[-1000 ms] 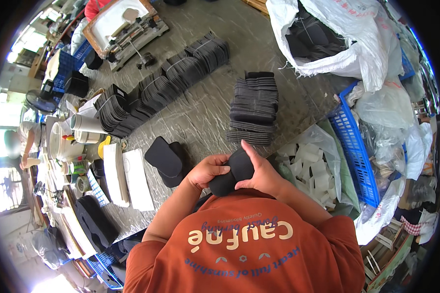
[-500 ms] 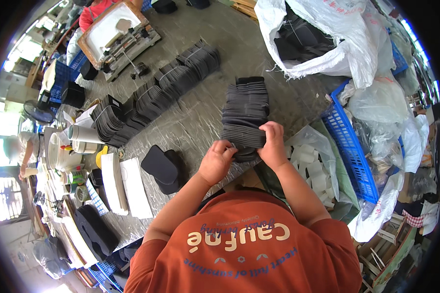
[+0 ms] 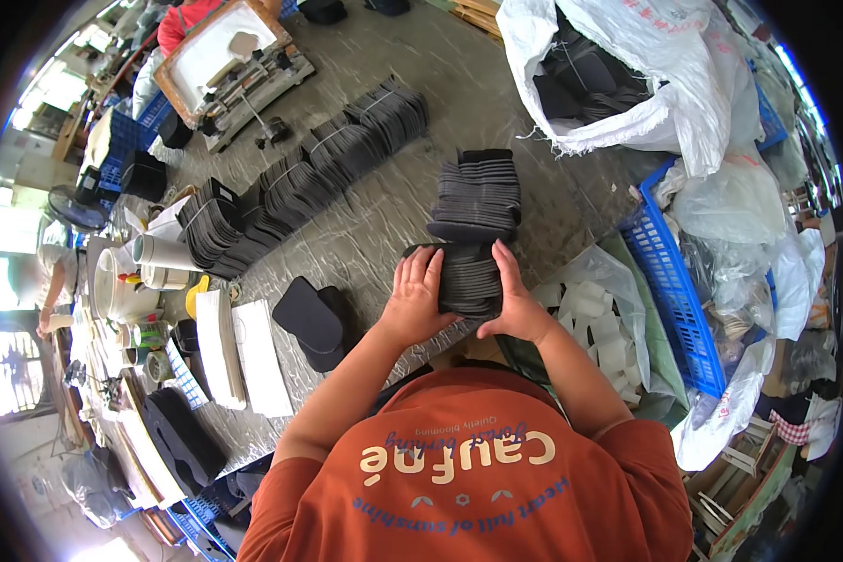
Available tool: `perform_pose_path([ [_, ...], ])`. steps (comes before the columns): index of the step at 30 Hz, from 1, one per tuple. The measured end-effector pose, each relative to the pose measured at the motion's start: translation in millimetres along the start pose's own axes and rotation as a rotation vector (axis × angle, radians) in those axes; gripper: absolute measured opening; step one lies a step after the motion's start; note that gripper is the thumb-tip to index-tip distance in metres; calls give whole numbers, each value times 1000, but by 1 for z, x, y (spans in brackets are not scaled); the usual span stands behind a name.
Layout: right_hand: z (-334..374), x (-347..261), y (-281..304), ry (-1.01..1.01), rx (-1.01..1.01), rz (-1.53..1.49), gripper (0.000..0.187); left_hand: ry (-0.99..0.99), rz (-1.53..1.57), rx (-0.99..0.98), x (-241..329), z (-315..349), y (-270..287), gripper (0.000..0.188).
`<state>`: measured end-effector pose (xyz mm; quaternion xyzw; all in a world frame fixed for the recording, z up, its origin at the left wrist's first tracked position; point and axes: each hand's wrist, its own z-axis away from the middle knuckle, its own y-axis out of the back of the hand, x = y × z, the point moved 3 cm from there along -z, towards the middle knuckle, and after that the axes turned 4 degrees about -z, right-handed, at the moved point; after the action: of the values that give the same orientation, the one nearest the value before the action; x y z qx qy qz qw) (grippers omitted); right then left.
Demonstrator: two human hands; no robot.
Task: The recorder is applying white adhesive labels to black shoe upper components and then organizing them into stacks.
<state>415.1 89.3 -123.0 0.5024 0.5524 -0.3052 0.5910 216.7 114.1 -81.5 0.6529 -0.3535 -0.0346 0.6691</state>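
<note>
**Left hand (image 3: 417, 298) and right hand (image 3: 518, 302) grip a short stack (image 3: 468, 281) of black pieces**

Near the centre of the frame, the person holds the short stack between both hands, at the lower edge of the grey desk (image 3: 384, 220). The left hand is closed around its left side, fingers laid over the upper left corner. The right hand grips the opposite side, its index finger pointing up the frame and its thumb by the lower end.

Directly above, just beside the fingertips, lies a second stack (image 3: 476, 192) of similar dark pieces. A long row (image 3: 300, 178) of black pieces, banded in places, runs diagonally from left of centre towards the upper middle. Left of the person's forearm sit a few loose black pieces (image 3: 309, 323), with white sheets (image 3: 217, 351) farther left.

At upper right, a white sack (image 3: 688, 103) gapes open, showing black pieces inside. Below it, at right, a blue crate (image 3: 670, 281) stands tilted in the view, and a clear bag of pale scraps (image 3: 585, 328) lies between it and the right hand. A wood-edged frame (image 3: 229, 61) occupies the upper left, near another person's red sleeve (image 3: 180, 23).
</note>
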Motion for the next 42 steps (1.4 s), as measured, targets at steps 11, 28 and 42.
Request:
perform_pose_path([
  [11,-17,18,-19,56,-30,-39,142,-56,-174,-252,0,-8,14,117],
  [28,-7,-1,-85,288,67,162,127,239,-345,-181,-16,7,1,99],
  [42,-107,-109,-113,-381,-117,-1067,74,814,968,440,-21,74,96,53],
])
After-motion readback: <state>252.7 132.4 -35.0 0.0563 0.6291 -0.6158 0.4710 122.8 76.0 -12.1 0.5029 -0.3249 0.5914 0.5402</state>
